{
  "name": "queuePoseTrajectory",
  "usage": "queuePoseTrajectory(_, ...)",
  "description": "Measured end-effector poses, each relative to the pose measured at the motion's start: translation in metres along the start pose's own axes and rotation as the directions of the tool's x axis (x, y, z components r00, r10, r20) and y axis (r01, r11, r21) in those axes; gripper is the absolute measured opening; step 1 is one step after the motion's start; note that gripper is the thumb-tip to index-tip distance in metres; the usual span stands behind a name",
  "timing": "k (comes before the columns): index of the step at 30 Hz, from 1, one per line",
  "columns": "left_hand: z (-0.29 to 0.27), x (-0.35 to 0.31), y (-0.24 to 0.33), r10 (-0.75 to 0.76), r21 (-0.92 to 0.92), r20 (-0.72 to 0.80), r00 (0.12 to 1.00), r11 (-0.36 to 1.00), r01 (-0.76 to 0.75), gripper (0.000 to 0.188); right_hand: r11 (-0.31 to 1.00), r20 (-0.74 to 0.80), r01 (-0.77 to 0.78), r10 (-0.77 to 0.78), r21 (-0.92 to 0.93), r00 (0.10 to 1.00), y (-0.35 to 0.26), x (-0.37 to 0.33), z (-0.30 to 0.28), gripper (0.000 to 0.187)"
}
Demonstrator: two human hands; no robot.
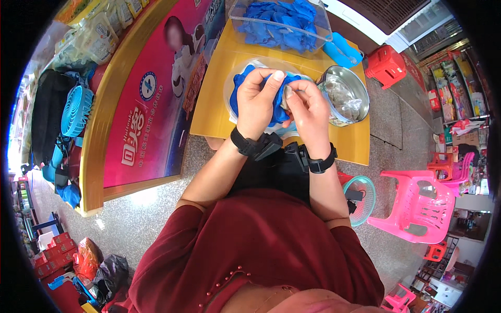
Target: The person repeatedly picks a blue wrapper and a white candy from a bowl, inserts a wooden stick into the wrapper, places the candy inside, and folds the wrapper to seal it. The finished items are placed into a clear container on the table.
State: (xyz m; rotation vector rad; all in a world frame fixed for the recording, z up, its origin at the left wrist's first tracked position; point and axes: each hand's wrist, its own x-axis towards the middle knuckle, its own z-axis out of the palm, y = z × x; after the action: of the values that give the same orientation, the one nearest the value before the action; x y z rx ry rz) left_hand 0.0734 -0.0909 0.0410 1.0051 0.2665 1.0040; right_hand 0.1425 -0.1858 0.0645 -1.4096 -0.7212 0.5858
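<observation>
My left hand (254, 107) and my right hand (311, 110) come together over a pale round basin (228, 88), fingers bent and thumbs pressed in. Between them they pinch a piece of blue fabric (279, 99). A small pale bit shows by my right fingertips; its kind cannot be made out. More blue fabric (236, 93) lies in the basin, partly hidden by my left hand. Close to my right hand stands a round metal tin (365, 99) holding crumpled whitish, see-through material (342, 94). Both wrists wear black straps.
On the yellow table (206, 112), a clear plastic bin (318, 39) of blue pieces sits at the far side, beside a bright blue object (342, 50). A counter with a pink panel (141, 130) borders the left. Red stools (385, 65), a pink chair (422, 206) and a green basket (365, 201) stand right.
</observation>
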Motion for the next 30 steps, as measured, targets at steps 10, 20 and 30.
queuePoseTrajectory(10,-0.006,0.003,0.002,-0.057,0.046,0.086,0.995,0.998,0.054,0.012,0.989,0.112,0.001,0.016,-0.148,0.994,-0.015,0.007,-0.009,0.007)
queuePoseTrajectory(20,-0.006,0.006,0.003,-0.11,-0.116,0.047,0.993,0.987,0.114,0.016,0.993,0.031,0.079,-0.083,0.091,0.996,0.003,0.0,0.005,0.016)
queuePoseTrajectory(30,0.004,-0.001,0.005,-0.064,-0.16,0.031,0.998,0.985,0.068,0.013,0.953,-0.031,0.285,-0.283,0.108,0.959,0.01,0.005,0.012,0.036)
